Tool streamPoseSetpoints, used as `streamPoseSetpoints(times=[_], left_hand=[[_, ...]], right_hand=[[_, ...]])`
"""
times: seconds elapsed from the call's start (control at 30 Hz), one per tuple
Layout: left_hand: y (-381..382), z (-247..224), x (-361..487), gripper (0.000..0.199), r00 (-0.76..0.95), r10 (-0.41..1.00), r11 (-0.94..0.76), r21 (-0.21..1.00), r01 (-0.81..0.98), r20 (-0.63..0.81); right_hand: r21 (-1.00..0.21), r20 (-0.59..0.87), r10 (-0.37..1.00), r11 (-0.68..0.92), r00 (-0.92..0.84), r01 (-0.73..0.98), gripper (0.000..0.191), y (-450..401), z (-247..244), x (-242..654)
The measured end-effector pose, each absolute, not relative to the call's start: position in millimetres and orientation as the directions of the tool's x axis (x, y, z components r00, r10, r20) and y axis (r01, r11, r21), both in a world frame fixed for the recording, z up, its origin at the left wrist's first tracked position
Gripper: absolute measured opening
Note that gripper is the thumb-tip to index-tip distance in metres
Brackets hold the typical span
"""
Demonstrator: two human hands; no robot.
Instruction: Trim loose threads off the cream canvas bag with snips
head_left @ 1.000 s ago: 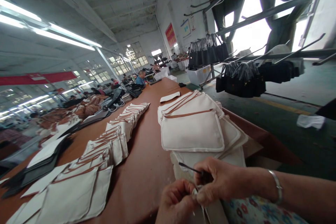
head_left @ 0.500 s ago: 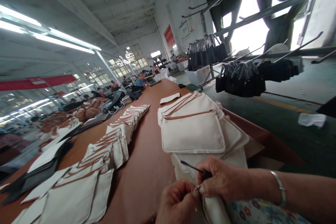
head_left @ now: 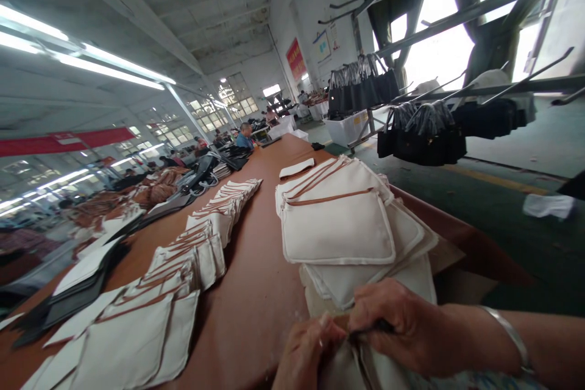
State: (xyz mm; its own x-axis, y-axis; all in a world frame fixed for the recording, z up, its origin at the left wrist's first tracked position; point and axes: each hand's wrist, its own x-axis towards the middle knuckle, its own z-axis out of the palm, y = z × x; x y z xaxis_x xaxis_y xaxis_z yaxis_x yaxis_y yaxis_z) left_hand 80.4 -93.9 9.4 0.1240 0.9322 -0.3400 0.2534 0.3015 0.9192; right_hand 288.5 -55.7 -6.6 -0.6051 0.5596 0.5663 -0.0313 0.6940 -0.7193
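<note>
Right hand [head_left: 402, 329] shifted rightward and lower; thin dark tool [head_left: 372, 328] now lies flatter, its tip hidden.
Right fingers pinch the tool at the cream canvas piece [head_left: 351, 368], held between both hands at the table edge; left hand [head_left: 306, 356] pinches the canvas, fingers pressed together, just below stacked canvas panels [head_left: 338, 225] on the brown table [head_left: 256, 280].

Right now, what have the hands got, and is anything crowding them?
Right hand closed on a dark slim tool. Left hand at the top edge of a cream canvas piece. Stack of cream canvas pouches directly beyond the hands.
</note>
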Motion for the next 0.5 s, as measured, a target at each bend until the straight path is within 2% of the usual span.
streamPoseSetpoints(times=[0.13,0.2,0.27,0.33,0.4,0.47,0.5], left_hand=[[-91.4,0.8,81.9,0.059,0.288,0.861,0.404,0.907,0.115,-0.420],[-91.0,0.0,83.6,0.057,0.324,0.843,0.413,0.902,0.121,-0.430],[-92.0,2.8,83.6,0.056,0.339,0.852,0.362,0.917,0.164,-0.398],[-94.7,8.8,82.2,0.054,0.351,0.871,0.297,0.938,0.180,-0.343],[-98.4,16.1,80.8,0.051,0.329,0.892,0.258,0.946,0.196,-0.312],[-101.4,22.2,80.6,0.048,0.306,0.904,0.236,0.945,0.228,-0.300],[-102.1,24.3,81.0,0.047,0.302,0.906,0.225,0.942,0.250,-0.296]], right_hand=[[-0.529,0.610,0.406,0.848,-0.680,0.032,0.010,-49.6,-9.1,296.7],[-0.448,0.594,0.337,0.893,-0.731,0.048,0.013,-48.0,-10.1,299.6],[-0.443,0.605,0.308,0.896,-0.734,0.010,0.015,-47.7,-9.5,301.7],[-0.621,0.569,0.400,0.782,-0.719,-0.056,0.017,-47.4,-7.0,303.0],[-0.874,0.384,0.566,0.478,-0.730,-0.089,0.029,-45.7,-2.3,303.4],[-0.986,0.143,0.620,0.160,-0.772,-0.054,0.041,-42.0,4.9,303.2],[-0.995,0.080,0.603,0.092,-0.794,-0.030,0.043,-39.7,9.4,302.9]])
